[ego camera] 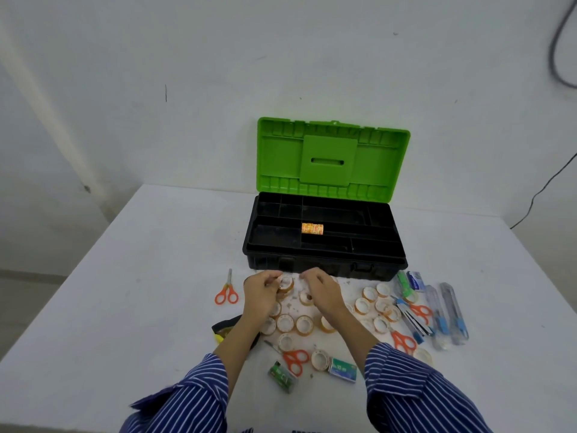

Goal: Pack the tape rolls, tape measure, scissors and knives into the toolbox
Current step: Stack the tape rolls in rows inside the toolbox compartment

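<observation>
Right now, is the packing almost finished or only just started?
Only just started. Done: one short row of tape rolls lies in the open toolbox. In hand: the left hand holds a tape roll, and the right hand is beside it. Left on the table: many loose tape rolls, four orange scissors and the blue-tipped knives.

A white bench [156, 276] stands against plain white walls [218, 73]; dark cables [554, 54] hang far right.
</observation>
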